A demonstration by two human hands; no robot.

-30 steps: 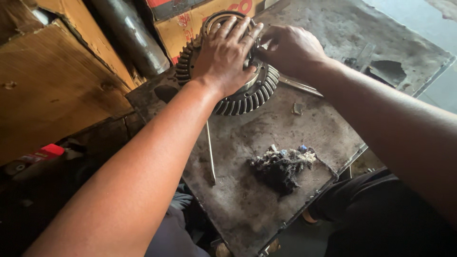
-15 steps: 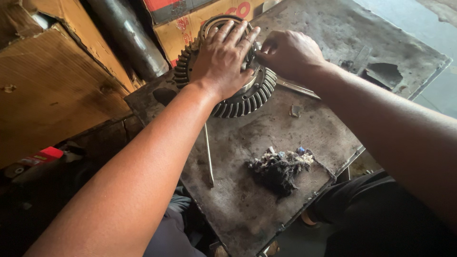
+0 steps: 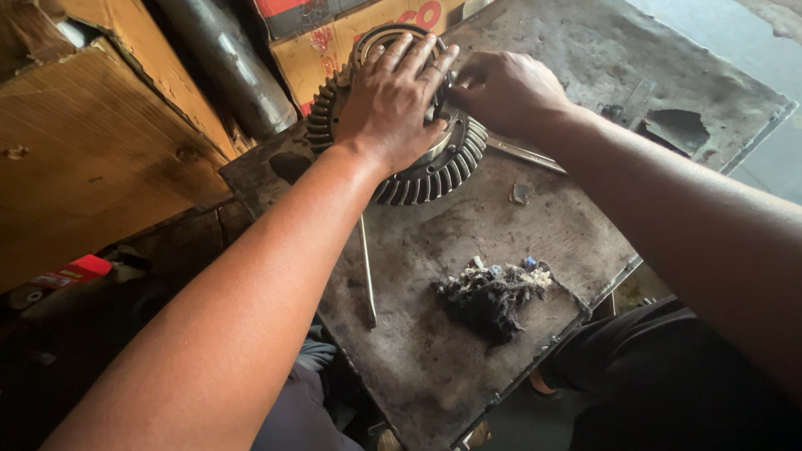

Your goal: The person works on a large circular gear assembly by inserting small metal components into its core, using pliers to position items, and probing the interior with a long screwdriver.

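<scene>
A large toothed ring gear (image 3: 434, 171) lies flat at the far side of a grimy metal work table (image 3: 468, 367). My left hand (image 3: 397, 96) presses down flat on top of the gear, fingers spread. At the gear's right edge my right hand (image 3: 505, 88) is closed around a metal wrench (image 3: 522, 153), whose handle sticks out toward the right below my wrist. The tool's working end is hidden under my hand.
A thin metal rod (image 3: 366, 271) lies on the table near my left forearm. A dirty, oily rag (image 3: 493, 292) sits near the front edge. Cardboard boxes (image 3: 351, 38), a metal pipe (image 3: 230, 63) and wooden boards (image 3: 92, 159) stand at the back left.
Both hands stay on the gear. My right hand has shifted slightly at the gear's right edge; the view has drifted a little.
</scene>
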